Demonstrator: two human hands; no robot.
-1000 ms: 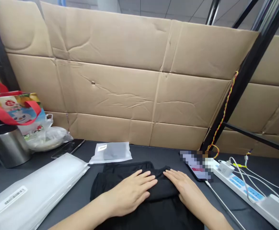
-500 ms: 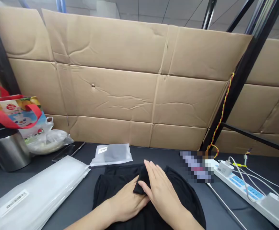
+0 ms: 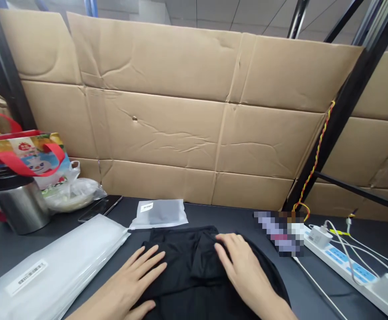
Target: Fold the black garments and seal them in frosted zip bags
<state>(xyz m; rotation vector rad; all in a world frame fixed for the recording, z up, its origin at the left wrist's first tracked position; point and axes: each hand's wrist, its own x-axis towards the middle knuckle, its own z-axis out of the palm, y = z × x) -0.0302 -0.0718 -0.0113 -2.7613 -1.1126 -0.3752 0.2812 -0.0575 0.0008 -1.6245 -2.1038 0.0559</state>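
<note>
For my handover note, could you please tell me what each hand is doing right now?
Left hand: open, fingers spread on the black cloth.
Right hand: on the cloth's other side, fingers together; any grip cannot be told.

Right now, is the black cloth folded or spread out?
Partly folded: the black cloth shows overlapping layers between the left hand and right hand.

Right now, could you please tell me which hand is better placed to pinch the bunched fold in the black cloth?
Probably the right hand: its fingers bend close beside the bunched fold, while the left hand lies spread farther off on the black cloth.
</note>
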